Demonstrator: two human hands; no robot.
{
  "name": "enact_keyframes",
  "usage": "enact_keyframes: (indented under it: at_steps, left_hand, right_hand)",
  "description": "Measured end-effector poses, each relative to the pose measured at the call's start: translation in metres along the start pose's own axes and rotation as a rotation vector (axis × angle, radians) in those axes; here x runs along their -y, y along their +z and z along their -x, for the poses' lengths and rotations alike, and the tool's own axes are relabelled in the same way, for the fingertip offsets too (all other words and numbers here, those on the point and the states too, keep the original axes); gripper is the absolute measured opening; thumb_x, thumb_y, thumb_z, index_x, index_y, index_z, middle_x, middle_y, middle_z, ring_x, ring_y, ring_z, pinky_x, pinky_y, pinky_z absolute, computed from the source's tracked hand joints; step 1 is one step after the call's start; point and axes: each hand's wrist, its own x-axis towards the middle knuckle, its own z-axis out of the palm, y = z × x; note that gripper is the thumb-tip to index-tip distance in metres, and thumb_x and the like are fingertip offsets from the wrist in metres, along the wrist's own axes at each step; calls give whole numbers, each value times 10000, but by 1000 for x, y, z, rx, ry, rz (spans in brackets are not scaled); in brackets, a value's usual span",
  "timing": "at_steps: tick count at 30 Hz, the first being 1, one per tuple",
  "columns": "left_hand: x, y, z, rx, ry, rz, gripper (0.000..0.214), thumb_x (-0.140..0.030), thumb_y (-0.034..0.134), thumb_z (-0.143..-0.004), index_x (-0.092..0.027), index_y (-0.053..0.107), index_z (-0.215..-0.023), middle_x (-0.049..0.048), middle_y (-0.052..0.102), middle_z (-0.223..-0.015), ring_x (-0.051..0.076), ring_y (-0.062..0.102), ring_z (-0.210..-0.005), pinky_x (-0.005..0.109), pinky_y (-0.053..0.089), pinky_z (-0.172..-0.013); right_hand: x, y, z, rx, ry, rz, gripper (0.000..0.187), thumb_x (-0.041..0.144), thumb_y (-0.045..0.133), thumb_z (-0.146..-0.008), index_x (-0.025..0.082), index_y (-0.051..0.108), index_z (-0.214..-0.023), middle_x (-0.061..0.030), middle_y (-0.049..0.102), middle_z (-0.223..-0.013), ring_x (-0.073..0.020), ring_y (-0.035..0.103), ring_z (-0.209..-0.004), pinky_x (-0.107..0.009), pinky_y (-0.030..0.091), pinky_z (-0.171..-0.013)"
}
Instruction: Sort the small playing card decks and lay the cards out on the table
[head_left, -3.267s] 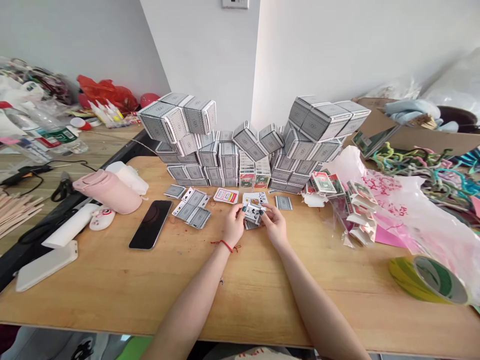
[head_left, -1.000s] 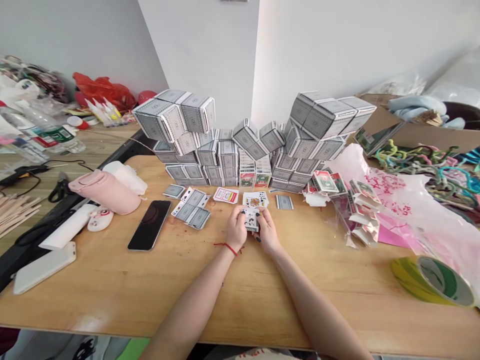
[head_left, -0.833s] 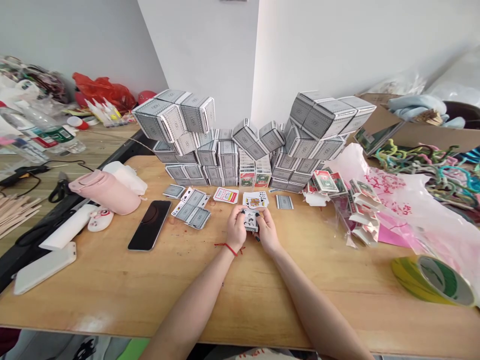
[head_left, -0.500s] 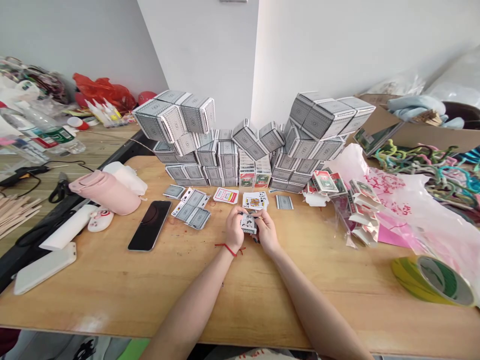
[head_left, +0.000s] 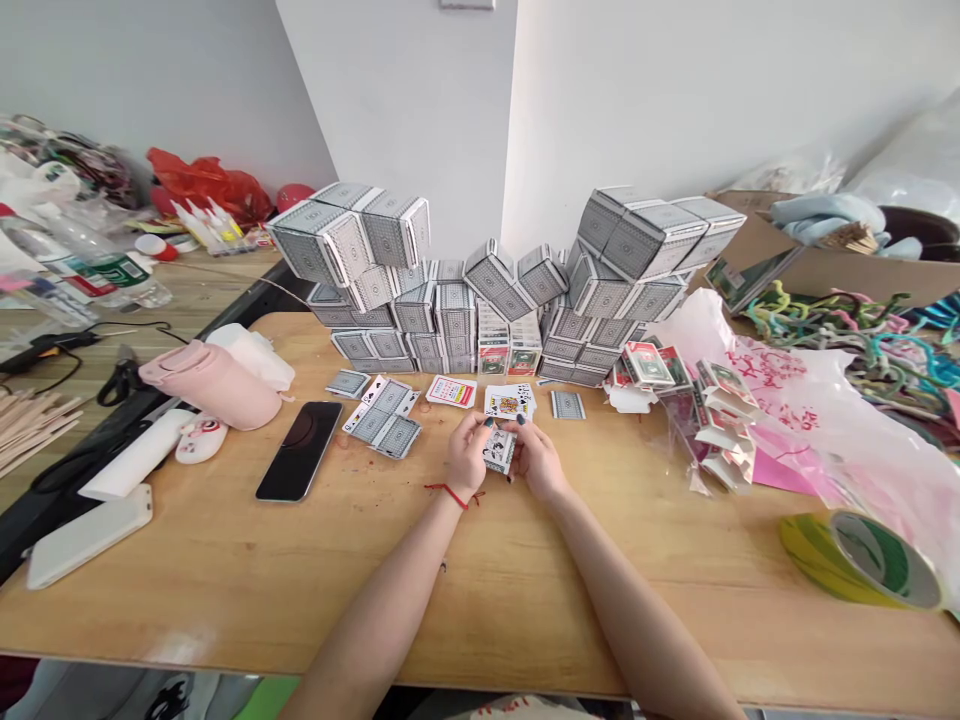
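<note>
Between my hands is a small piece made of playing cards (head_left: 498,450), its upper face showing a black-and-white figure. My left hand (head_left: 468,456) grips its left side, and my right hand (head_left: 538,462) pinches its right side; the undersides of the fingers are hidden. Just beyond lie face-up playing cards (head_left: 511,403) with a king on top, and a red-and-white printed card stack (head_left: 451,391). Behind these stands a structure of grey-patterned card blocks (head_left: 450,320), higher at both ends. Grey-backed cards (head_left: 385,418) are spread to the left, and one single card (head_left: 568,405) lies to the right.
Left on the table (head_left: 360,570) are a black phone (head_left: 298,452), a pink bottle (head_left: 214,382) and a white power bank (head_left: 90,537). Opened card boxes (head_left: 726,420), a pink-printed plastic bag (head_left: 810,400) and a yellow-green tape roll (head_left: 862,558) occupy the right side.
Both hands shift slightly, and their thumbs now rest at the far edge of the card piece, leaving more of its printed face visible. The surrounding things stay put.
</note>
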Motion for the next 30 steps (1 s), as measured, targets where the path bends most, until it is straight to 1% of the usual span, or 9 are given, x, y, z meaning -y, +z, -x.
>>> enact_keyframes:
  at_steps: [3, 6, 10, 14, 18, 21, 23, 27, 30]
  left_hand:
    - [0, -2, 2, 32, 13, -56, 167, -325, 499, -739, -167, 504, -686, -33, 473, -577, 85, 425, -504, 201, 342, -472]
    - [-1, -5, 1, 45, 21, -126, 179, -324, 476, -749, -168, 513, -669, -24, 464, -578, 90, 422, -501, 209, 343, -472]
    - [-4, -9, -1, 55, 129, -244, 164, -273, 486, -727, -161, 517, -611, 1, 471, -635, 118, 457, -613, 223, 375, -561]
    - [-4, -9, -3, 70, 101, -223, 145, -252, 486, -720, -157, 536, -623, 6, 492, -651, 119, 471, -632, 223, 384, -578]
    - [-1, -4, -5, -17, -22, -179, 138, -263, 532, -695, -147, 586, -748, 6, 543, -664, 114, 492, -603, 214, 389, -537]
    - [1, -3, -6, -55, -102, -197, 189, -302, 560, -685, -135, 601, -765, 11, 564, -644, 114, 496, -567, 210, 381, -493]
    - [3, -4, -7, -54, -106, -205, 213, -317, 569, -684, -134, 614, -784, 27, 598, -686, 125, 521, -599, 219, 401, -520]
    - [6, -5, -8, -28, -48, -190, 207, -295, 542, -710, -144, 627, -823, 55, 632, -824, 149, 560, -745, 241, 431, -652]
    - [7, -5, -8, 0, -36, -186, 184, -285, 504, -732, -151, 613, -795, 36, 617, -783, 137, 554, -731, 228, 425, -641]
  right_hand:
    - [5, -3, 1, 102, 112, 5, 254, 399, 488, -784, 154, 522, -840, -31, 624, -632, -142, 571, -448, -235, 462, -325]
    - [9, -9, 3, 245, 207, -26, 258, 379, 470, -810, 137, 527, -878, -78, 655, -718, -180, 633, -607, -275, 527, -426]
    - [10, -15, 4, 353, 261, -41, 252, 365, 523, -795, 128, 538, -878, -104, 667, -767, -194, 647, -708, -276, 544, -494]
    - [8, -14, 4, 327, 208, -28, 270, 371, 572, -768, 112, 569, -845, -100, 669, -726, -183, 653, -689, -254, 544, -524]
    - [7, -11, 3, 243, 117, -10, 276, 383, 596, -744, 118, 586, -820, -82, 668, -689, -178, 653, -657, -264, 548, -529]
    - [6, -9, 2, 192, 83, 6, 290, 403, 588, -744, 121, 587, -807, -77, 666, -684, -182, 650, -644, -282, 549, -509]
    - [4, -8, 2, 167, 73, 12, 295, 411, 585, -743, 123, 585, -805, -77, 664, -698, -181, 647, -650, -290, 551, -509]
    - [0, -7, 1, 122, 57, 55, 290, 407, 593, -734, 132, 587, -826, -71, 660, -743, -175, 637, -670, -295, 558, -521]
    - [-2, -6, 1, 127, 55, 74, 289, 400, 594, -733, 137, 592, -852, -67, 654, -759, -172, 629, -674, -294, 558, -507]
